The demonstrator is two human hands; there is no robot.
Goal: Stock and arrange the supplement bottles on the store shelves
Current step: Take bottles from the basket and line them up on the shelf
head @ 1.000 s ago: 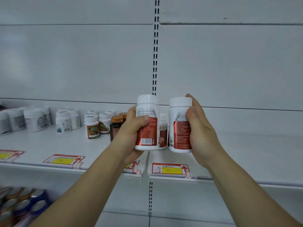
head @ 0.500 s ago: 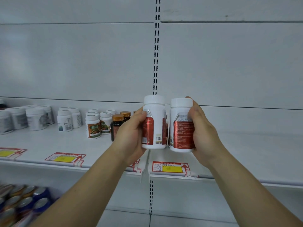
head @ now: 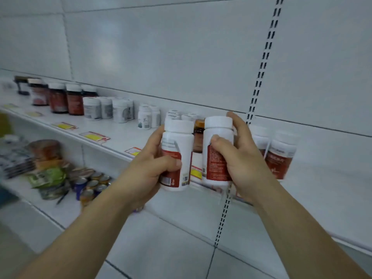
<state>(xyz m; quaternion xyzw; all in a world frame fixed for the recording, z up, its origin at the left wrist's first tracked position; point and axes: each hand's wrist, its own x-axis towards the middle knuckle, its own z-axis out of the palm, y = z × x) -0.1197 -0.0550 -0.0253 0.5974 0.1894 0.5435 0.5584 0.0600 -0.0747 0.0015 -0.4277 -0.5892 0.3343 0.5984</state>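
White plastic bottles with red labels fill both of the person's hands, held upright side by side in front of the shelf's edge. The left hand (head: 153, 168) has its grip closed around the left bottle (head: 178, 156), thumb pressed across the red label and fingers wrapped behind. The right hand (head: 241, 158) is clamped on the right bottle (head: 218, 152), thumb on the label's upper edge and fingers curled round the far side up near the cap. The two bottles sit just apart, not touching as far as I can see.

Behind them on the white upper shelf (head: 112, 133) stands an amber bottle with an orange lid (head: 198, 135), partly hidden between the held pair. To the right, two matching red-label bottles (head: 279, 156) stand on the shelf, blurred. Further left runs a row of small white bottles (head: 147, 117), then grey-labelled white jars (head: 106, 109), then dark brown bottles with white caps (head: 66, 99). Yellow price tags (head: 94, 136) line the shelf front.

On the lower shelf (blurred at the left) lie cans (head: 90, 184) and packets (head: 46, 176).
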